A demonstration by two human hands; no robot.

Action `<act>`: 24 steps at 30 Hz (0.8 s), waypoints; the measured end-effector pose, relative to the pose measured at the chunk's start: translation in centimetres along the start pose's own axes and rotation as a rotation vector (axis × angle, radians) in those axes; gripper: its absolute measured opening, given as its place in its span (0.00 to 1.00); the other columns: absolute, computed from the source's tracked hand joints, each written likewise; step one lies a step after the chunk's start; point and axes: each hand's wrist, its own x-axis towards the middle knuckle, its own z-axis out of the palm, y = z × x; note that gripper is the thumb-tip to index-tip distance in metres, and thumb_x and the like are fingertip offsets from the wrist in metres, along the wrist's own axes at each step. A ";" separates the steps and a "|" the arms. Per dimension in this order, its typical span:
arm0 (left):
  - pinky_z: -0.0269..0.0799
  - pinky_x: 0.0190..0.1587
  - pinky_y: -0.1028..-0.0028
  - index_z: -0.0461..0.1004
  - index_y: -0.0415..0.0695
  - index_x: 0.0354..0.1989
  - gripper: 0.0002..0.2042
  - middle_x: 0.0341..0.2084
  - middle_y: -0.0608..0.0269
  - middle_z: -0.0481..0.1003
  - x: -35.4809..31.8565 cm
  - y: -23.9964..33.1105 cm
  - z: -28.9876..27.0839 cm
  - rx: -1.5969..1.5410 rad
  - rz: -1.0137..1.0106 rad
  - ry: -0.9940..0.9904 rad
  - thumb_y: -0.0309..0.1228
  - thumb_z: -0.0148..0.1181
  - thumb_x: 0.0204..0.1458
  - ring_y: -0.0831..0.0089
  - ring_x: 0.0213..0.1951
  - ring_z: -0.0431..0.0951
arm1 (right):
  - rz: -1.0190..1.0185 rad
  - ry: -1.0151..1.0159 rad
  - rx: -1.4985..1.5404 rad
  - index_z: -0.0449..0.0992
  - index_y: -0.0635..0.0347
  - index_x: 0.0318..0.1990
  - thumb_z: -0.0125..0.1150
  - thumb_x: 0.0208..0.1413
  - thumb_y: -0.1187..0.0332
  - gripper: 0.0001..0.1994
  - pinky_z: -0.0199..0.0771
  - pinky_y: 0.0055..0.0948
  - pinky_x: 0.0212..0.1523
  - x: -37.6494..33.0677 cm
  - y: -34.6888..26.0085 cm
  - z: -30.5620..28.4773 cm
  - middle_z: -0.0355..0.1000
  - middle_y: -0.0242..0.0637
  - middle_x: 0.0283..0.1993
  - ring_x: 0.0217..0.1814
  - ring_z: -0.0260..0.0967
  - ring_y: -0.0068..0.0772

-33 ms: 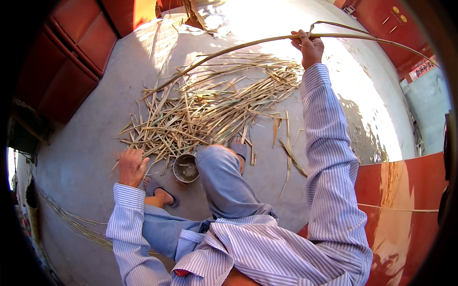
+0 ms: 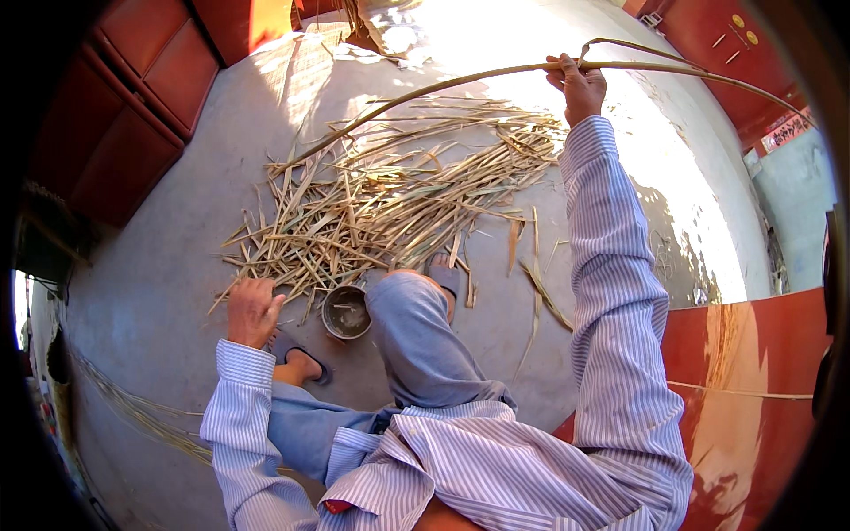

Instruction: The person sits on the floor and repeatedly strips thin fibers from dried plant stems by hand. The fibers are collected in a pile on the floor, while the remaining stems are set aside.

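My right hand [image 2: 580, 87] is raised at the far right, its fingers closed round a long, thin reed stalk [image 2: 469, 78]. The stalk arcs from the pile of cut dry leaves and stalks [image 2: 390, 190] on the floor out to the far right. A narrow leaf strip [image 2: 633, 46] bends up beside my grip and runs along the stalk. Low on the left, my left hand [image 2: 254, 311] hovers by the pile's near edge with its thumb apart from the bent fingers. Nothing shows in it, though its fingertips are partly turned away.
A round metal pot [image 2: 346, 312] stands on the floor by my feet. Loose thin stalks [image 2: 146, 411] lie at the lower left. Red cabinets [image 2: 133, 115] stand at the far left, and a red panel [image 2: 753, 380] rises at the right. Stray leaf strips [image 2: 540, 288] lie right of my foot.
My left hand has shifted slightly right and away from me. The right hand, still gripping the reed stalk, has moved a little to the right.
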 end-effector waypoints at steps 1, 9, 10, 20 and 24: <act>0.64 0.41 0.59 0.74 0.42 0.33 0.12 0.31 0.56 0.74 -0.2 0.1 1.1 -0.033 0.008 -0.011 0.36 0.64 0.44 0.56 0.39 0.72 | -0.033 -0.011 -0.006 0.69 0.72 0.41 0.55 0.61 0.72 0.08 0.85 0.29 0.38 0.7 0.5 0.6 0.78 0.51 0.37 0.39 0.79 0.38; 0.64 0.38 0.61 0.71 0.45 0.25 0.12 0.24 0.59 0.73 2.3 -0.1 8.9 -0.138 0.114 -0.251 0.39 0.66 0.42 0.58 0.33 0.73 | -0.067 0.168 -0.125 0.68 0.70 0.41 0.53 0.61 0.73 0.07 0.85 0.31 0.40 8.1 4.1 3.7 0.76 0.52 0.41 0.41 0.79 0.40; 0.64 0.38 0.61 0.71 0.45 0.25 0.12 0.24 0.59 0.73 1.8 0.4 8.9 -0.124 0.111 -0.284 0.38 0.66 0.42 0.58 0.33 0.73 | -0.054 0.170 -0.132 0.66 0.70 0.42 0.53 0.61 0.74 0.07 0.85 0.30 0.39 8.1 5.2 4.0 0.76 0.52 0.41 0.41 0.79 0.39; 0.62 0.35 0.64 0.70 0.45 0.29 0.13 0.23 0.58 0.71 6.4 2.7 7.9 -0.226 0.144 -0.434 0.37 0.67 0.42 0.60 0.31 0.71 | -0.102 0.279 -0.217 0.64 0.70 0.41 0.55 0.60 0.74 0.09 0.85 0.27 0.37 14.6 14.1 8.8 0.77 0.52 0.39 0.38 0.79 0.37; 0.62 0.34 0.65 0.70 0.45 0.29 0.14 0.22 0.59 0.71 7.3 2.3 8.7 -0.234 0.124 -0.492 0.36 0.68 0.40 0.62 0.30 0.71 | -0.095 0.313 -0.218 0.64 0.72 0.43 0.56 0.60 0.74 0.10 0.85 0.28 0.39 17.0 17.3 9.7 0.76 0.53 0.40 0.38 0.79 0.36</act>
